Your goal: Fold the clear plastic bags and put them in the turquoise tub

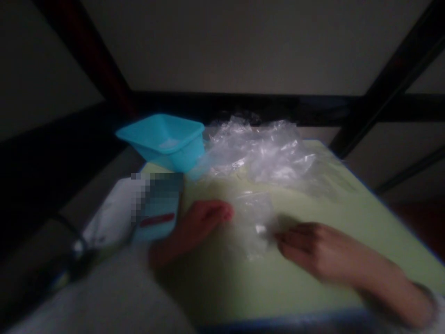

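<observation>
A small clear plastic bag [255,208] lies flat over the table in front of me, with a small white patch [260,228] on its right part. My left hand [206,215] is closed, its fingertips pinched at the bag's left edge. On the other side, my right hand [309,246] has its fingers pressed together beside the bag's right edge. Blur hides what, if anything, sits between those right fingertips. Behind both hands spreads a heap of crumpled clear plastic bags [267,153].
A turquoise plastic bin [189,155] stands at the table's back left, with something pale inside. Left of my left hand lies a light-blue object with a dark red bar [157,220], partly pixelated, near a white sheet [111,208]. The yellow-green table [222,292] has blue edges.
</observation>
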Available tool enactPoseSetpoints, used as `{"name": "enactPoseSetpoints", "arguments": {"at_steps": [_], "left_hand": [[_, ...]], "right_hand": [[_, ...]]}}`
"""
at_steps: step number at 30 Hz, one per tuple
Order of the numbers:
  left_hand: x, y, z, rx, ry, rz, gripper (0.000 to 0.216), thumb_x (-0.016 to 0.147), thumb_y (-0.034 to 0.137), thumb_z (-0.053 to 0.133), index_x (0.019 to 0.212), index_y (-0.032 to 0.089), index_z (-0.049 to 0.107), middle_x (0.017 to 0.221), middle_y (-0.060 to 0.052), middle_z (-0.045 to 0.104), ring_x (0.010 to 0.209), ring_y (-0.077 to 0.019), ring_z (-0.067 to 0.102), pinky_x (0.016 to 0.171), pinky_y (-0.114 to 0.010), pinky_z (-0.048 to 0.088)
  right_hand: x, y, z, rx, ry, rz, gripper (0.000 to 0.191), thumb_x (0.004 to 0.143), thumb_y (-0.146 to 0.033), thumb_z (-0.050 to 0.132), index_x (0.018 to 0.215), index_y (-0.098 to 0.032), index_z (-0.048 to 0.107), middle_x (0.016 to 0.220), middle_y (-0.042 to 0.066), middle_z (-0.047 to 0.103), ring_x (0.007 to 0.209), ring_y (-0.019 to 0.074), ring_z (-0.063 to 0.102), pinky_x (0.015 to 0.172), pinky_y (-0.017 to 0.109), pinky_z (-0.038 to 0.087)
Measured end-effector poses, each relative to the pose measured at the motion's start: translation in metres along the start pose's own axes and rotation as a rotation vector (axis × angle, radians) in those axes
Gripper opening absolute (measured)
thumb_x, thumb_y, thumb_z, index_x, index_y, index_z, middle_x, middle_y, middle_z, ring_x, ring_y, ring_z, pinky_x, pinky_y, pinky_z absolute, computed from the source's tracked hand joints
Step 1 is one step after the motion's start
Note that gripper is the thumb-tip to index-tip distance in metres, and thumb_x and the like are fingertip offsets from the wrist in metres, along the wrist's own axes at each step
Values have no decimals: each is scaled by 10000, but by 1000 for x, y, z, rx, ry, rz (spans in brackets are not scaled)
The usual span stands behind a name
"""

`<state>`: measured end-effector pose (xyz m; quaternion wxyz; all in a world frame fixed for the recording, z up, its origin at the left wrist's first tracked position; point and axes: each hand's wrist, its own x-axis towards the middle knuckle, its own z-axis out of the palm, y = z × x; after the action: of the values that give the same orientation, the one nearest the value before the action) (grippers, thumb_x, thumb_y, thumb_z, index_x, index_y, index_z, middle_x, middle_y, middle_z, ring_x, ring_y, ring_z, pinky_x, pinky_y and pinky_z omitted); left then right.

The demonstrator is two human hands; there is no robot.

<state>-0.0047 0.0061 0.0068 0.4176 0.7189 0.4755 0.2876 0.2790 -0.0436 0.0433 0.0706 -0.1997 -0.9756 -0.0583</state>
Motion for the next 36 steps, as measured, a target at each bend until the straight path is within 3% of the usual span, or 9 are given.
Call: {"name": "enactPoseSetpoints", "arguments": {"at_steps": [7, 12, 15, 21, 29, 36], "left_hand": [[0, 3, -1, 28, -13, -3, 314, 883, 385, 457, 848, 174, 687, 859, -42, 725, 819, -195, 666, 753, -287, 516], [-1, 5, 0, 35, -3, -17, 310, 886, 372, 453, 844, 171, 685, 860, -50, 724, 827, -207, 667, 760, -308, 518], [-2, 3, 0, 43, 10, -9, 302, 888, 362, 457, 822, 177, 686, 844, -46, 726, 821, -208, 670, 750, -306, 520], [-5, -1, -1, 73, 57, 20, 300, 902, 334, 445, 779, 180, 670, 771, -29, 715, 750, -183, 670, 688, -274, 510], [-5, 5, -6, 192, 91, -11, 268, 874, 262, 438, 726, 176, 644, 678, -11, 684, 671, -169, 655, 594, -246, 456], [-3, 4, -6, 210, 136, 3, 241, 870, 283, 435, 740, 176, 608, 629, -4, 650, 636, -170, 638, 615, -264, 449]], "right_hand": [[6, 14, 11, -98, 79, -37, 219, 962, -163, 424, 823, -169, 593, 823, 49, 627, 760, 179, 564, 624, 313, 441], [4, 21, 21, -50, 86, -27, 190, 950, -139, 456, 980, -124, 643, 1068, 110, 664, 1030, 208, 599, 846, 354, 510], [3, 22, 23, -23, 72, -18, 191, 939, -123, 478, 1036, -122, 643, 1134, 116, 660, 1092, 210, 597, 889, 355, 516], [3, 23, 22, 61, 71, 86, 228, 965, -132, 412, 1056, -126, 621, 1020, 110, 690, 924, 184, 658, 778, 316, 539], [4, 32, 12, 396, -4, 237, 259, 991, -253, 366, 1097, -149, 579, 920, 82, 666, 803, 154, 637, 721, 279, 487], [17, 44, 12, 723, 123, 452, 206, 897, -278, 469, 732, -171, 529, 589, -27, 537, 502, 92, 484, 474, 200, 355]]}}
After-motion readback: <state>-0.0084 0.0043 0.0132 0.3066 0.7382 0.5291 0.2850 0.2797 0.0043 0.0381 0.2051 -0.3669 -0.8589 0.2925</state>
